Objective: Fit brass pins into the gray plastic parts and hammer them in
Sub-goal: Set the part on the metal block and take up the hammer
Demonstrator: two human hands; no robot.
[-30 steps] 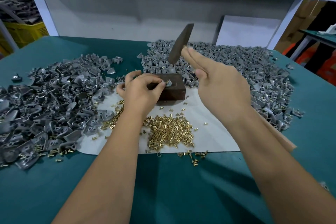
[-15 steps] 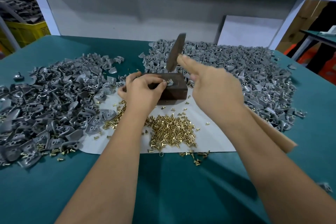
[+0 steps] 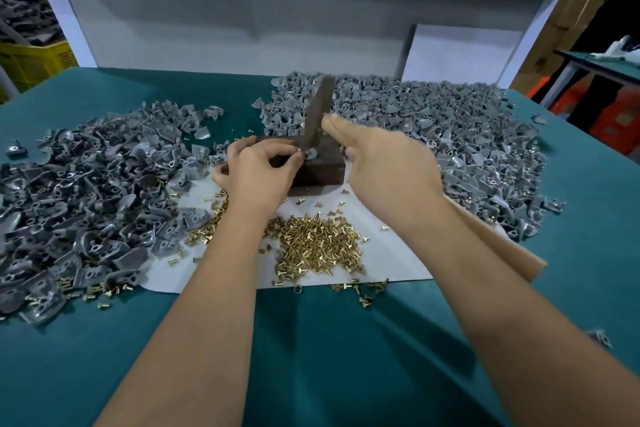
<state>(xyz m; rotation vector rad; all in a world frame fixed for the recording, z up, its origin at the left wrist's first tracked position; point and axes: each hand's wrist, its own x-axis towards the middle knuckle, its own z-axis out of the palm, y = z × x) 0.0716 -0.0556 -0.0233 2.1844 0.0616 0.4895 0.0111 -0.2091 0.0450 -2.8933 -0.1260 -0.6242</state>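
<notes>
hammer (image 3: 318, 116) head stands nearly upright, its lower face right over the gray part (image 3: 310, 155) on the dark block (image 3: 320, 168), just ahead of both hands. left hand (image 3: 258, 170) pinches the part at its left edge, fingertips close to the strike spot. right hand (image 3: 388, 168) is wrapped round the handle, forefinger stretched along it, wrist cocked down; pin not discernible.

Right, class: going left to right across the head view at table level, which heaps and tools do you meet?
Left heap of gray parts → left hand → dark block → right hand → right heap of gray parts.
</notes>
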